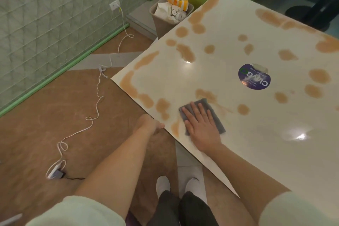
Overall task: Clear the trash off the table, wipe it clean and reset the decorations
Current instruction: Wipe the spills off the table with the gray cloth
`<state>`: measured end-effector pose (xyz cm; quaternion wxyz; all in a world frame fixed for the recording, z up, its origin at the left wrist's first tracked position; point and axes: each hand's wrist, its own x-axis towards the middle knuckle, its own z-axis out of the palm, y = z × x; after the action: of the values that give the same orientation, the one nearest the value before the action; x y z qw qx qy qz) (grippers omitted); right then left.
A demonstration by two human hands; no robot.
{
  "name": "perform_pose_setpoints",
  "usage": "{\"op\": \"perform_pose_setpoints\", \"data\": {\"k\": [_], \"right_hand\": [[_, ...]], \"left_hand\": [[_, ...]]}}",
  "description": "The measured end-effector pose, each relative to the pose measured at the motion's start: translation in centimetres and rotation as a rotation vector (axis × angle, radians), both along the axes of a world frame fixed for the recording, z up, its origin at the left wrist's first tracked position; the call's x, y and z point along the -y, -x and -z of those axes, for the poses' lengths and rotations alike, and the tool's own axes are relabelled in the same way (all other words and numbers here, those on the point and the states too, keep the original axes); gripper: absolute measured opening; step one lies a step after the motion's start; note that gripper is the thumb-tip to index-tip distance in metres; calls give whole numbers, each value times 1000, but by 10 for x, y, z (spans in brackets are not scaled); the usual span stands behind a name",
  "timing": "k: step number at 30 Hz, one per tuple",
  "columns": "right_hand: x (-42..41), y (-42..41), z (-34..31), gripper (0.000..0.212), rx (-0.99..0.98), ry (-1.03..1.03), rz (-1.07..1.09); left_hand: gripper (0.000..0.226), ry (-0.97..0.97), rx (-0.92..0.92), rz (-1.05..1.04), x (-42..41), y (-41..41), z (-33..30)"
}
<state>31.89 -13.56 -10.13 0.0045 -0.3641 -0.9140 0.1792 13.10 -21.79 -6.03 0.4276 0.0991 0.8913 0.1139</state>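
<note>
A cream table (229, 29) carries many orange-brown spill patches (184, 51) over most of its top. Near the front edge lies a grey cloth (211, 110), and my right hand (200, 126) presses flat on it with straight fingers. My left hand (150, 124) grips the table's near edge just left of the cloth, its fingers hidden under the rim. A round purple sticker (255, 77) sits in the table's middle.
A beige bin (161, 24) full of crumpled paper trash stands on the floor at the table's far left corner. A white cable (97, 93) snakes across the brown floor to a power strip (55, 170). Green seats stand behind the table.
</note>
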Motion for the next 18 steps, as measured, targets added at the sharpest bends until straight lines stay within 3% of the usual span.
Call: {"op": "perform_pose_setpoints", "data": {"k": [4,10,13,18], "right_hand": [[-27,-37,7,52,-61,-17,5],[24,-72,0,43,-269,89,-221],[45,-48,6,44,-237,39,-359],[19,0,10,47,-135,-3,-379]], "left_hand": [[20,10,-11,-58,1,-4,2],[26,-41,17,-142,4,-1,13],[37,-66,37,-187,5,1,20],[27,-132,26,-224,7,-4,18]]}}
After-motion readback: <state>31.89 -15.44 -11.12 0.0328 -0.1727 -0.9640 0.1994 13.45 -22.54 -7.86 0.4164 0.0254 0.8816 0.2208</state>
